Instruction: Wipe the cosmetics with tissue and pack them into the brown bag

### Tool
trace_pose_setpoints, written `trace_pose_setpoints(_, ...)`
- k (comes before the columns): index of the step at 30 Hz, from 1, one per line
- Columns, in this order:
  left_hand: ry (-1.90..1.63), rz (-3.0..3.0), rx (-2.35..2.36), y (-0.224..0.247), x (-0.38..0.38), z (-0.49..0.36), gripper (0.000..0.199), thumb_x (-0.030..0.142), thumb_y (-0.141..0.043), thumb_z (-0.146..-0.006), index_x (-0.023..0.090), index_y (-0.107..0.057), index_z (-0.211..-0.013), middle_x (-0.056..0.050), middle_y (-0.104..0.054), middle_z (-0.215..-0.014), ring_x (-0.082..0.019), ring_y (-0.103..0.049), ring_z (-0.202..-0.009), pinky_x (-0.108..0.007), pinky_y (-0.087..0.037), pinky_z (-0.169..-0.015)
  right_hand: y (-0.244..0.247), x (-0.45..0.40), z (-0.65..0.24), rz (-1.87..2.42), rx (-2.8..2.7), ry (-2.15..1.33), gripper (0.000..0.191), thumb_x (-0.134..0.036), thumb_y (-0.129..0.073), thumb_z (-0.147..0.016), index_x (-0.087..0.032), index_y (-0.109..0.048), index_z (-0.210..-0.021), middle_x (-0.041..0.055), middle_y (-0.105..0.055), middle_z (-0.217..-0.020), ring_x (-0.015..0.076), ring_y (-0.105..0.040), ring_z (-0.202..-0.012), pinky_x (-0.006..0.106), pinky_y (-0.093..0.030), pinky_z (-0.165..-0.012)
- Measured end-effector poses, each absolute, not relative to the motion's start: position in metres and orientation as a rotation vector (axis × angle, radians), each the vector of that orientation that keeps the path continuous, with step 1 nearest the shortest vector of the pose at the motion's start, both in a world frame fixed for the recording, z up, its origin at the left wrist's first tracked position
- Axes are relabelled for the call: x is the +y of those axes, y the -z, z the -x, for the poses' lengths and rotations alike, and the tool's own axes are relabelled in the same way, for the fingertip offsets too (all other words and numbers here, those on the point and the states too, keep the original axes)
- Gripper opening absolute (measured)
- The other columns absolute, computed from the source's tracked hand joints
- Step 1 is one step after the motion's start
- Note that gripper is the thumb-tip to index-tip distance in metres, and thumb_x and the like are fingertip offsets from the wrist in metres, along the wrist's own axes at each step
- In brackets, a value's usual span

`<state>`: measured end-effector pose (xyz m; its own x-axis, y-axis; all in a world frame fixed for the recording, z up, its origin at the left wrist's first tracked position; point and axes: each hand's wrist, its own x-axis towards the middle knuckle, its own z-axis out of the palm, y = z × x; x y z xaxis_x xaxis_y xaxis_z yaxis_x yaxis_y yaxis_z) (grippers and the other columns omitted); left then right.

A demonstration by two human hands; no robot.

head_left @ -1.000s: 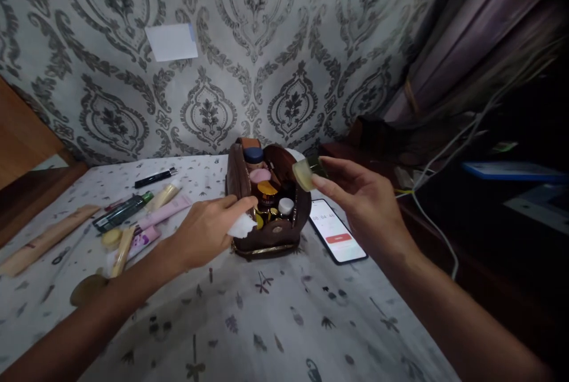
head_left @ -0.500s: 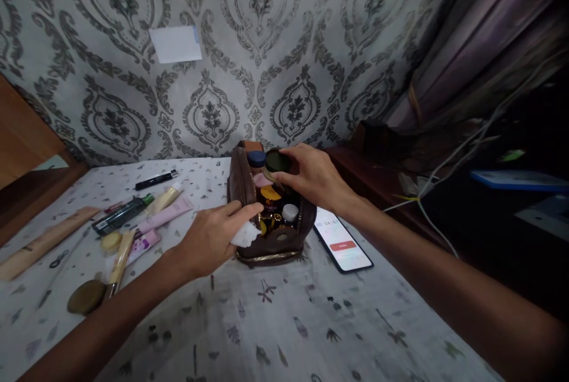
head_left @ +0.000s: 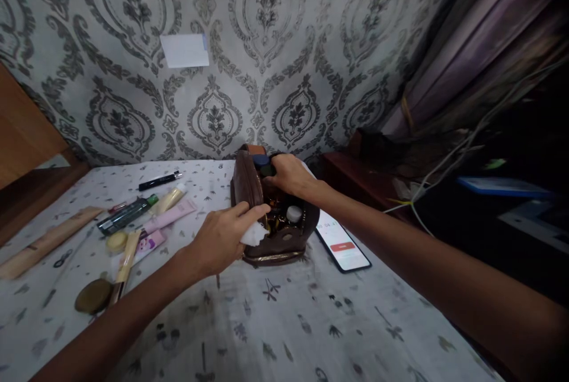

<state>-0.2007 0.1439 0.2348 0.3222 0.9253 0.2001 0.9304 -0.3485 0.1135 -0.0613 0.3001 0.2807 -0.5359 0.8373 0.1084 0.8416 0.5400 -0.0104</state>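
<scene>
A brown zip bag (head_left: 246, 179) stands open on the bed sheet in front of me. My left hand (head_left: 222, 232) is at its left rim, closed round a crumpled white tissue (head_left: 255, 235), with the index finger lying along the bag's edge. Reaching inside at the back, my right hand (head_left: 291, 175) grips a dark round container (head_left: 267, 171), mostly hidden by the fingers and the bag. Next to that container shows a blue cap (head_left: 261, 160). Nearer the front a white-capped bottle (head_left: 294, 213) sits among dark items too dim to name.
A lit phone (head_left: 342, 245) lies right of the bag. Spread at left are a pink tube (head_left: 171, 217), a dark bottle (head_left: 124, 216), a black pen (head_left: 159, 181), a round compact (head_left: 93, 296) and several other cosmetics. Cables (head_left: 444, 162) hang at right; a patterned wall rises behind.
My right hand has lowered the dark round container from above the opening down into the back of the bag. The left hand keeps its hold at the rim. The view has shifted slightly.
</scene>
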Motion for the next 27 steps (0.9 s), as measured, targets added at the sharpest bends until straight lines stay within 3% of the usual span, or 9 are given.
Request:
trace_pose_setpoints(13,0.43,2.562,-1.797,-0.232,0.144,0.2,0.088,-0.003,-0.046,-0.063,0.025,-0.038,-0.145,-0.005,-0.059,-0.109,-0.023,-0.064,-0.086,-0.034,-0.052,-0.07,-0.272,0.307,0.067,1.461,-2.678,0.069,0.039,-0.036,-0.064,-0.089,-0.007,-0.067,-0.114,0.0223,-0.069,-0.116,0.0316,-0.067,-0.107,0.033,-0.051,-0.083)
trace_pose_setpoints(20,0.46,2.56,-1.773,-0.23,0.143,0.203,0.091,-0.003,-0.044,-0.06,0.025,-0.038,-0.147,-0.005,-0.059,-0.107,-0.023,-0.063,-0.084,-0.033,-0.051,-0.068,-0.286,0.3,0.061,1.426,-2.655,0.115,0.031,-0.031,-0.063,-0.09,-0.007,-0.068,-0.109,0.0221,-0.07,-0.113,0.0302,-0.066,-0.105,0.032,-0.048,-0.081)
trace_pose_setpoints(23,0.498,2.568,-1.776,-0.231,0.142,0.204,0.091,-0.002,-0.044,-0.06,0.026,-0.039,-0.147,-0.005,-0.059,-0.107,-0.022,-0.062,-0.082,-0.032,-0.051,-0.07,-0.294,0.292,0.05,1.355,-2.559,0.103,0.026,-0.029,-0.057,-0.092,-0.011,-0.07,-0.104,0.0166,-0.073,-0.104,0.027,-0.068,-0.097,0.031,-0.047,-0.077)
trace_pose_setpoints(27,0.612,2.6,-1.809,-0.232,0.14,0.205,0.088,0.0,-0.043,-0.063,0.027,-0.042,-0.146,-0.004,-0.06,-0.101,-0.021,-0.061,-0.08,-0.031,-0.051,-0.069,-0.288,0.254,0.023,1.027,-2.245,-0.135,0.017,-0.024,-0.057,-0.091,-0.015,-0.071,-0.088,0.0056,-0.074,-0.081,0.0175,-0.066,-0.073,0.025,-0.044,-0.066)
